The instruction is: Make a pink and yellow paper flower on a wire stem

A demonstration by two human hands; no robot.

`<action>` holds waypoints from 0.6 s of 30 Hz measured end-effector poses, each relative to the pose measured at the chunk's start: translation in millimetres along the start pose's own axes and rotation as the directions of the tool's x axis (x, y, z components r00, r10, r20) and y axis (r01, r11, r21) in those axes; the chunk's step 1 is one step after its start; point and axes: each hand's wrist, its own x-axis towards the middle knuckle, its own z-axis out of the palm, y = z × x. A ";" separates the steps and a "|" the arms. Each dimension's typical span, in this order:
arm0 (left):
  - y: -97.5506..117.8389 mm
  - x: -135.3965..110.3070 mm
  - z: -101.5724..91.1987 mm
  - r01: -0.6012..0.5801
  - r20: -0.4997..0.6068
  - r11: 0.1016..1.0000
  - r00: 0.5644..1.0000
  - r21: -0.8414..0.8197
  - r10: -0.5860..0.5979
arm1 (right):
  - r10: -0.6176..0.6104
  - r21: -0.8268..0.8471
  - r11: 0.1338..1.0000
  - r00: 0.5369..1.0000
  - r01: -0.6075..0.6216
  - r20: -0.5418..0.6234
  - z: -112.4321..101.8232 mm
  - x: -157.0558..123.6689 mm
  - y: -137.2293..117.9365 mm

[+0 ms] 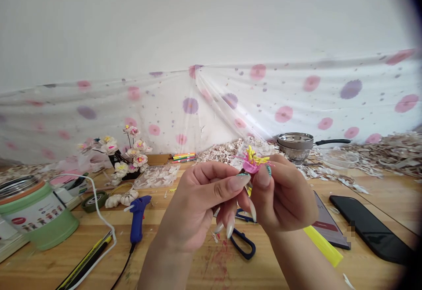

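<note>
Both hands meet in the middle of the view, raised above a wooden table [49, 268]. My left hand [198, 202] and my right hand [283, 197] pinch a small handmade flower [252, 160] between fingertips. The flower has a pink centre piece and yellow stamen-like strands sticking up. Fingers hide its lower part and stem. Long nails show on both hands.
Blue glue gun [137, 213] with cable lies left of my hands. Dark blue scissors [244, 241] rest under them. A green lidded container [34, 215] stands far left, a finished flower arrangement [127, 154] behind. A black phone [372, 228], a metal pan [296, 143] and piles of pale petals are right.
</note>
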 end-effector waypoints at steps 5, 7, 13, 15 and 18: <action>-2.6 1.4 -0.8 0.008 0.013 1.000 1.000 -0.012 -0.008 | 0.013 -0.003 1.000 0.999 -0.013 0.050 -3.4 3.9 -5.0; -3.2 1.7 -0.7 0.019 -0.001 1.000 1.000 -0.010 -0.019 | 0.039 -0.050 0.998 0.986 -0.031 0.162 -9.6 6.9 -6.7; -4.1 2.8 -2.6 0.063 0.003 0.998 0.998 -0.024 -0.063 | 0.041 -0.159 0.986 0.880 0.040 0.473 -29.7 21.0 -5.7; -4.2 3.1 -3.6 0.081 0.022 0.996 0.997 -0.031 -0.080 | 0.038 -0.180 0.982 0.880 0.054 0.473 -30.9 22.9 -5.5; -4.3 3.2 -4.4 0.102 0.059 0.994 0.993 -0.048 -0.099 | 0.017 -0.196 0.978 0.899 0.077 0.437 -27.0 19.4 -5.5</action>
